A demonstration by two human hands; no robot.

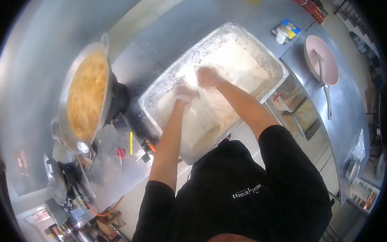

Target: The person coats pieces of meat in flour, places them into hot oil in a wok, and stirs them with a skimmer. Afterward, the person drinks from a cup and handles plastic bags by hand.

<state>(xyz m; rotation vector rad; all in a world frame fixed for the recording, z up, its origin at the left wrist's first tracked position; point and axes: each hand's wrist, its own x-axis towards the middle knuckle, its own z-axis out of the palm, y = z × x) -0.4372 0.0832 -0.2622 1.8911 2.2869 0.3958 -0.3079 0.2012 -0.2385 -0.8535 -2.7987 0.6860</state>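
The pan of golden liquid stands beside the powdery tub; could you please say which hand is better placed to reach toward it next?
The left hand, probably: in the tub, it is nearer the pan, while the right hand is farther off, beyond the left.

shiny grey wall at left, steel counters centre and right, pale floor below
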